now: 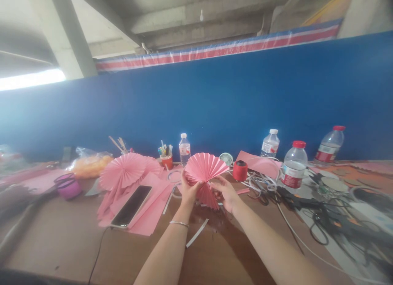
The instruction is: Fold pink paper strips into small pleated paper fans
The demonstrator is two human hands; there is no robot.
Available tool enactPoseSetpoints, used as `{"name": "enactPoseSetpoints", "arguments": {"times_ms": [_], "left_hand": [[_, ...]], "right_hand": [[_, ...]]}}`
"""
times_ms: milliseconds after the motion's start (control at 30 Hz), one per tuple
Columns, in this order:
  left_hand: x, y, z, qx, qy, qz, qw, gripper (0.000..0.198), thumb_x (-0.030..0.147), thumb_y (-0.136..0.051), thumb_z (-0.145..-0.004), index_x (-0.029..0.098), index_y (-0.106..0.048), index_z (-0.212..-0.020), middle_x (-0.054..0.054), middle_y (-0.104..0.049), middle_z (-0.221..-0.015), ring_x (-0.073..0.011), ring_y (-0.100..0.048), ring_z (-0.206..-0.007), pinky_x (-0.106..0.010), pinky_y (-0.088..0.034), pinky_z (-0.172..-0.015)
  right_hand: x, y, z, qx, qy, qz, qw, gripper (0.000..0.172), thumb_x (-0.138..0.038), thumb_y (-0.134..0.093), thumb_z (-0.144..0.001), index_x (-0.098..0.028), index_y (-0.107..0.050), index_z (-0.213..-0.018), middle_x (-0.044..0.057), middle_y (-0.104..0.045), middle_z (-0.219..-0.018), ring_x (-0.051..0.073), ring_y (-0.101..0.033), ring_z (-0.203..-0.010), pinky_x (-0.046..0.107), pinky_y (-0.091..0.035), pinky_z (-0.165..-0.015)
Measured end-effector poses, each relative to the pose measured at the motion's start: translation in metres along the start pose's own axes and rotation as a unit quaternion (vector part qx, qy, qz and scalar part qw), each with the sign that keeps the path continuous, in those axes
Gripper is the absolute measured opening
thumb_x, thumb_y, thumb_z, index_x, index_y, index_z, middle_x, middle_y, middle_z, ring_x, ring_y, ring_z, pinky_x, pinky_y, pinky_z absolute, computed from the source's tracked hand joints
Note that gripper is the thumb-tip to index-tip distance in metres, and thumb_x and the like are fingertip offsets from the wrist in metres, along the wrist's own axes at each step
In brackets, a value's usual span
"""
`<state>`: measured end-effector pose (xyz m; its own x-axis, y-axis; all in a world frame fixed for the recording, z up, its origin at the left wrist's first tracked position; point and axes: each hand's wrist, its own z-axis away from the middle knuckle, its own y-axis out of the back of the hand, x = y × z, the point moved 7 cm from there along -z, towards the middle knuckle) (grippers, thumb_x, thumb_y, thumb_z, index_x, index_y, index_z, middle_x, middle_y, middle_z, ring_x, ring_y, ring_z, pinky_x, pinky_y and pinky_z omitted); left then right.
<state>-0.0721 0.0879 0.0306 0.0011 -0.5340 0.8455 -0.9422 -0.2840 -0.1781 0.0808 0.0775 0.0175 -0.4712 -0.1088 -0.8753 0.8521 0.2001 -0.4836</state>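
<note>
Both my hands hold up a pleated pink paper fan (205,168) above the brown table (61,244). My left hand (188,191) grips its left side near the pinched middle, fingers closed on the folds. My right hand (226,191) pinches the right side, thumb and fingers closed on the paper. The fan spreads wide above my hands and narrower below them. A finished round pink fan (124,170) lies to the left on pink paper sheets (150,211).
A phone (132,205) with a cable lies on the pink sheets. Several water bottles (294,164) stand along the blue wall, with a red spool (240,170), a small fan (226,158), a pen cup (166,158), a purple tape roll (68,186) and tangled cables (325,219) at right.
</note>
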Motion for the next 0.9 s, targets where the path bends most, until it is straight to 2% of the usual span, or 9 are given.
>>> {"name": "enactPoseSetpoints", "arguments": {"times_ms": [467,667,900], "left_hand": [[0.0053,-0.001,0.0014,0.0,0.005,-0.011,1.0,0.081,0.028,-0.074,-0.058,0.018,-0.032,-0.126,-0.012,-0.045,-0.122,-0.024,-0.043,-0.115,-0.035,-0.034,-0.097],[0.002,-0.0008,0.001,0.002,0.004,-0.009,1.0,0.08,0.027,-0.075,-0.057,0.018,-0.032,-0.125,-0.012,-0.045,-0.121,-0.0242,-0.044,-0.114,-0.035,-0.034,-0.096],[0.0062,-0.0042,0.0028,-0.01,0.003,0.006,1.0,0.079,0.027,-0.074,-0.058,0.019,-0.032,-0.125,-0.012,-0.046,-0.121,-0.0244,-0.045,-0.113,-0.035,-0.035,-0.095]], "right_hand": [[0.0009,0.0013,-0.0003,0.018,0.013,0.007,1.0,0.049,-0.033,-0.077,-0.052,-0.021,-0.051,-0.092,-0.004,-0.059,-0.06,0.006,-0.037,-0.037,0.016,-0.019,-0.036],[-0.0008,0.0002,0.0013,0.023,0.02,0.023,0.999,0.045,-0.033,-0.075,-0.054,-0.02,-0.052,-0.09,-0.004,-0.059,-0.059,0.006,-0.039,-0.039,0.016,-0.02,-0.035],[-0.0021,-0.0001,0.0015,0.041,0.015,0.047,0.998,0.036,-0.035,-0.074,-0.054,-0.018,-0.055,-0.08,-0.003,-0.059,-0.057,0.006,-0.038,-0.036,0.017,-0.024,-0.035]]}}
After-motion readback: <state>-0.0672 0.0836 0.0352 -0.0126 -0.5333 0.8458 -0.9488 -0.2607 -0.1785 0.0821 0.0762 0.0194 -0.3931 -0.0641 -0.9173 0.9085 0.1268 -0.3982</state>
